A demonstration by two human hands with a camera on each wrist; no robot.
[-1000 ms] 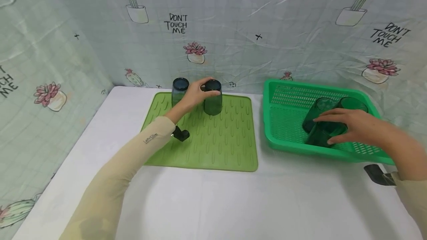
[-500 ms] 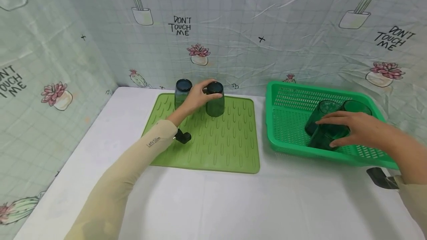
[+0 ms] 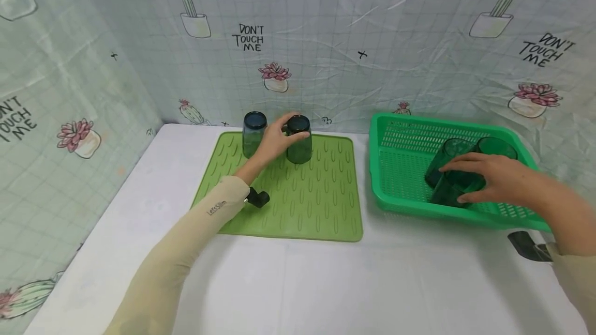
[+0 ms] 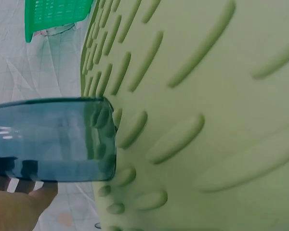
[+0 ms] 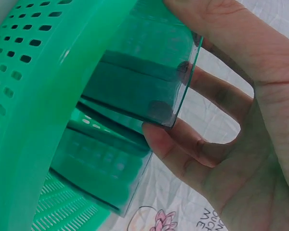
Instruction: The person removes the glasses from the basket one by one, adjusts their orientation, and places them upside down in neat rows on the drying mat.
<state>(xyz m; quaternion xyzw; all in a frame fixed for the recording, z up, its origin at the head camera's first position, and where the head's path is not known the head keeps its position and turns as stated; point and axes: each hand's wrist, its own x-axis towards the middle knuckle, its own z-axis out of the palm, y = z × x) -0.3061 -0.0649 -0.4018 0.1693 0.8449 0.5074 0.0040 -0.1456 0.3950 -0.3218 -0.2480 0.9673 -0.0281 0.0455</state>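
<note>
While the left hand point(image 3: 273, 140) keeps its grip curled round an inverted blue glass point(image 3: 298, 138) on the green mat point(image 3: 298, 206), centre frame, the right hand point(image 3: 489, 177) grips a green glass point(image 3: 449, 189) in the basket point(image 3: 400, 206) at right. Judged step: setting down one, lifting the next. Since the earlier frame, neither hand has visibly moved.

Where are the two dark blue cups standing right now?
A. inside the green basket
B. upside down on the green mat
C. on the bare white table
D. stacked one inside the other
B: both blue cups stand mouth down at the far edge of the green mat, the left hand gripping the right-hand one.
</note>
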